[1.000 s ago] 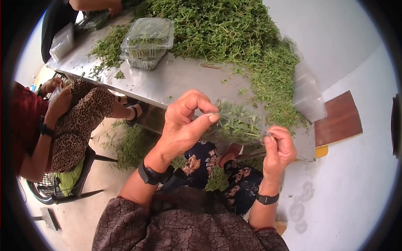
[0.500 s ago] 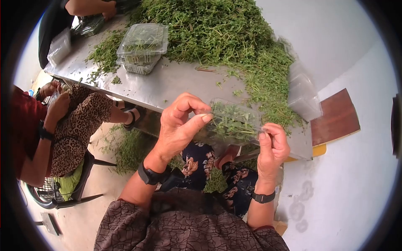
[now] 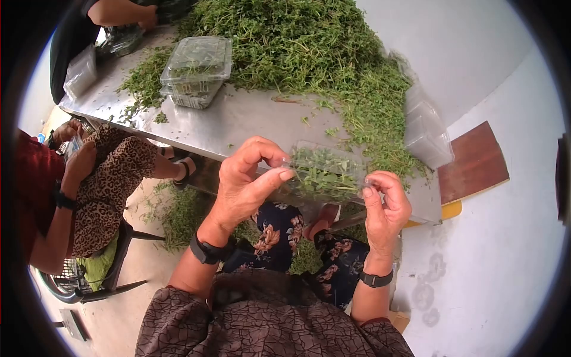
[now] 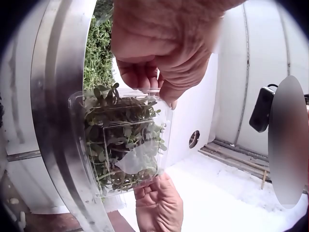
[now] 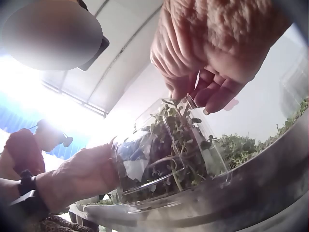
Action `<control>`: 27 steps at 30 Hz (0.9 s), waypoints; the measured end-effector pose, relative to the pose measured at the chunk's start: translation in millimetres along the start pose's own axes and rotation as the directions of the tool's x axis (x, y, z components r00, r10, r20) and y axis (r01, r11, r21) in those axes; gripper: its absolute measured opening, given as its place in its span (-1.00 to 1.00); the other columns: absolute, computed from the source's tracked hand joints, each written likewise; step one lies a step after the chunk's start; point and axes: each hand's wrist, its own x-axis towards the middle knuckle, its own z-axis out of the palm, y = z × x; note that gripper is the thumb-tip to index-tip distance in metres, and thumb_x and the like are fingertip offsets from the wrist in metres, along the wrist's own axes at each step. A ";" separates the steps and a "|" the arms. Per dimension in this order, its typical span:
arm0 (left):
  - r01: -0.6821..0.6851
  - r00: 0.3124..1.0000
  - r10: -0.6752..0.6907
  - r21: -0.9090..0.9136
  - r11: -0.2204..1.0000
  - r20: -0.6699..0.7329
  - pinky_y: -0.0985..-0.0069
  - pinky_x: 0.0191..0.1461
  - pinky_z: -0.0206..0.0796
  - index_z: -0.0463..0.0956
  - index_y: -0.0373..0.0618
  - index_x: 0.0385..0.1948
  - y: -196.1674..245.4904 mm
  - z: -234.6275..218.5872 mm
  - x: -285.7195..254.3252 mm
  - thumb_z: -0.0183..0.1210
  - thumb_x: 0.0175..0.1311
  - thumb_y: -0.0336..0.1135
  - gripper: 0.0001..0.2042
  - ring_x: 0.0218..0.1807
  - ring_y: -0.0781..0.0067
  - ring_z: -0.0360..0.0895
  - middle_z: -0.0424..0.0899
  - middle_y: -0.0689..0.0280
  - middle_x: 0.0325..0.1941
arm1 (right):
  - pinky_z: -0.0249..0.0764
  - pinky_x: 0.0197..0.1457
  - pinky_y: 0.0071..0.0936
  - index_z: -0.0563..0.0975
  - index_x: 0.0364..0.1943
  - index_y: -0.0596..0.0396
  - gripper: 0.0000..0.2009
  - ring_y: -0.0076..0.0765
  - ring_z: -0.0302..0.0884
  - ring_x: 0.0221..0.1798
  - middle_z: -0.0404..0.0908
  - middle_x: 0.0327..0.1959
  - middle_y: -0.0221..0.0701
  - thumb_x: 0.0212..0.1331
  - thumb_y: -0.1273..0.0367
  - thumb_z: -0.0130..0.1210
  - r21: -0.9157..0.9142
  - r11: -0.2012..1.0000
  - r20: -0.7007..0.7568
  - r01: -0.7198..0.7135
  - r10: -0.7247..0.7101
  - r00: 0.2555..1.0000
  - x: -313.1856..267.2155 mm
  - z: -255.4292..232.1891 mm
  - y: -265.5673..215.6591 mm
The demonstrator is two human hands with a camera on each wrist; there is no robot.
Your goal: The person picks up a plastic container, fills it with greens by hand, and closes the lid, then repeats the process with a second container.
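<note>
A clear plastic clamshell box (image 3: pixel 324 175) packed with leafy green sprigs (image 4: pixel 128 140) is held up just in front of the metal table's near edge. My left hand (image 3: pixel 247 178) pinches its left edge between thumb and fingers. At the opposite end, my right hand (image 3: pixel 386 205) pinches the edge the same way. Some leaves poke up past the rim beside the left fingers in the left wrist view. In the right wrist view, stems stand against the clear wall below the right hand (image 5: pixel 217 53).
A large heap of greens (image 3: pixel 285 47) covers the back of the metal table (image 3: pixel 202 134). Filled clear boxes (image 3: pixel 196 65) are stacked at its left; nested empty boxes (image 3: pixel 427 134) stand at the right end. A seated person (image 3: pixel 50 190) is at left, another person's arm (image 3: pixel 122 12) beyond.
Both hands keep their hold on the box's ends. The box and hands have shifted slightly left in the head view, much as the table has, and the box's tilt has changed a little.
</note>
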 end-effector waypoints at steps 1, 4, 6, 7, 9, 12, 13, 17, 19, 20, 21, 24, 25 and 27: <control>0.005 1.000 -0.005 -0.003 1.000 0.001 0.64 -0.11 0.22 0.51 -0.24 -0.34 -0.2 -0.8 0.1 0.24 0.03 -0.58 -0.85 -0.23 0.61 0.36 0.45 0.37 -0.29 | 0.42 -0.19 -0.56 0.52 -0.29 0.22 -0.86 -0.48 0.46 -0.31 0.55 -0.29 -0.34 0.03 0.57 0.16 -0.003 1.000 0.001 -0.005 0.005 1.000 1.3 -1.2 -0.8; -0.061 0.997 0.059 0.042 0.997 0.044 0.62 -0.12 0.23 0.51 -0.23 -0.36 -1.6 -4.7 3.7 0.23 0.02 -0.59 -0.85 -0.23 0.58 0.37 0.46 0.35 -0.30 | 0.42 -0.22 -0.56 0.51 -0.34 0.22 -0.89 -0.47 0.45 -0.34 0.55 -0.34 -0.33 0.02 0.58 0.16 -0.065 0.996 0.038 0.068 -0.066 0.997 3.8 -2.3 -1.0; -0.130 0.989 0.122 0.100 0.986 0.083 0.61 -0.14 0.24 0.51 -0.21 -0.37 -2.4 -6.3 5.8 0.22 0.02 -0.59 -0.86 -0.25 0.55 0.38 0.46 0.33 -0.29 | 0.41 -0.23 -0.56 0.50 -0.37 0.23 -0.90 -0.45 0.45 -0.35 0.55 -0.36 -0.32 0.01 0.58 0.16 -0.015 0.998 0.010 0.061 -0.061 0.998 3.7 -1.3 0.3; -0.127 0.990 0.119 0.103 0.987 0.079 0.61 -0.14 0.24 0.51 -0.21 -0.37 -1.8 -6.7 5.7 0.22 0.02 -0.59 -0.86 -0.25 0.55 0.38 0.46 0.33 -0.29 | 0.41 -0.23 -0.56 0.50 -0.37 0.23 -0.90 -0.45 0.45 -0.35 0.55 -0.36 -0.32 0.01 0.58 0.16 -0.012 0.998 0.015 0.059 -0.059 0.998 3.8 -1.3 0.8; -0.109 0.992 0.097 0.154 0.982 0.080 0.59 -0.21 0.27 0.51 -0.20 -0.43 0.5 -7.3 6.7 0.23 0.00 -0.54 -0.89 -0.31 0.52 0.41 0.49 0.31 -0.33 | 0.39 -0.25 -0.56 0.49 -0.39 0.23 -0.90 -0.44 0.43 -0.36 0.55 -0.37 -0.31 -0.01 0.58 0.16 -0.011 0.998 0.024 0.062 -0.061 0.998 4.4 -1.6 1.8; -0.253 0.967 0.234 0.271 0.929 0.103 0.56 -0.29 0.28 0.49 -0.20 -0.49 3.3 -8.0 11.5 0.25 -0.03 -0.48 -0.89 -0.38 0.47 0.44 0.51 0.29 -0.41 | 0.37 -0.27 -0.56 0.49 -0.39 0.22 -0.90 -0.43 0.40 -0.38 0.53 -0.39 -0.32 -0.02 0.58 0.15 -0.002 0.996 0.019 0.085 -0.085 0.996 4.4 -0.6 3.6; -0.248 0.968 0.229 0.272 0.930 0.100 0.56 -0.29 0.28 0.49 -0.20 -0.49 3.9 -7.7 12.5 0.25 -0.03 -0.48 -0.89 -0.38 0.47 0.44 0.51 0.29 -0.41 | 0.37 -0.27 -0.56 0.49 -0.39 0.22 -0.90 -0.43 0.40 -0.38 0.53 -0.39 -0.32 -0.02 0.58 0.15 -0.001 0.997 0.023 0.081 -0.081 0.996 4.5 -0.7 4.2; -0.331 0.943 0.317 0.353 0.875 0.098 0.53 -0.33 0.27 0.47 -0.19 -0.54 2.7 -4.2 13.8 0.26 -0.05 -0.45 -0.88 -0.41 0.43 0.46 0.51 0.29 -0.49 | 0.35 -0.29 -0.57 0.48 -0.37 0.23 -0.89 -0.45 0.38 -0.39 0.52 -0.40 -0.32 0.00 0.58 0.14 -0.012 0.994 0.051 0.112 -0.112 0.992 5.4 -3.0 6.5; -0.336 0.941 0.326 0.355 0.873 0.089 0.53 -0.32 0.27 0.46 -0.19 -0.55 2.7 -3.5 13.8 0.25 -0.05 -0.45 -0.88 -0.41 0.43 0.45 0.51 0.28 -0.50 | 0.34 -0.29 -0.57 0.47 -0.37 0.23 -0.90 -0.46 0.37 -0.39 0.52 -0.39 -0.33 0.01 0.58 0.13 -0.019 0.992 0.060 0.128 -0.126 0.990 6.2 -3.1 7.3; -0.291 0.956 0.280 0.323 0.900 0.081 0.54 -0.31 0.26 0.46 -0.19 -0.54 2.8 -3.4 13.7 0.25 -0.04 -0.46 -0.88 -0.40 0.43 0.44 0.51 0.29 -0.48 | 0.35 -0.27 -0.58 0.48 -0.37 0.23 -0.90 -0.46 0.38 -0.38 0.52 -0.38 -0.33 0.02 0.58 0.13 0.009 0.995 0.053 0.095 -0.095 0.994 5.9 -2.9 8.0; -0.246 0.969 0.234 0.292 0.924 0.074 0.55 -0.29 0.26 0.46 -0.19 -0.52 3.2 -3.3 13.7 0.24 -0.03 -0.47 -0.88 -0.39 0.43 0.44 0.51 0.29 -0.45 | 0.35 -0.26 -0.58 0.48 -0.36 0.23 -0.91 -0.46 0.38 -0.37 0.52 -0.36 -0.33 0.03 0.57 0.12 0.039 0.997 0.047 0.063 -0.065 0.997 6.0 -2.7 7.7; -0.173 0.985 0.162 0.271 0.947 0.064 0.57 -0.23 0.25 0.47 -0.19 -0.46 4.8 -4.4 12.0 0.23 -0.01 -0.48 -0.88 -0.34 0.43 0.43 0.52 0.29 -0.38 | 0.36 -0.22 -0.59 0.48 -0.36 0.24 -0.91 -0.46 0.40 -0.34 0.52 -0.32 -0.34 0.04 0.56 0.13 0.056 0.998 0.032 -0.030 0.029 0.999 3.4 -1.0 2.7; -0.179 0.984 0.166 0.269 0.946 0.068 0.57 -0.23 0.25 0.47 -0.19 -0.46 4.5 -5.0 11.1 0.23 -0.01 -0.48 -0.88 -0.34 0.43 0.43 0.52 0.29 -0.38 | 0.36 -0.22 -0.59 0.48 -0.36 0.24 -0.91 -0.46 0.40 -0.34 0.52 -0.32 -0.34 0.04 0.56 0.13 0.055 0.998 0.026 -0.027 0.026 0.999 2.7 -0.7 1.8; -0.135 0.990 0.124 0.233 0.963 0.062 0.60 -0.18 0.24 0.49 -0.18 -0.42 0.8 -7.1 8.2 0.23 0.01 -0.47 -0.88 -0.29 0.43 0.43 0.52 0.29 -0.32 | 0.38 -0.17 -0.58 0.50 -0.31 0.24 -0.88 -0.44 0.43 -0.31 0.53 -0.30 -0.34 0.04 0.55 0.14 0.064 0.996 0.029 -0.066 0.064 0.997 1.5 -0.9 1.1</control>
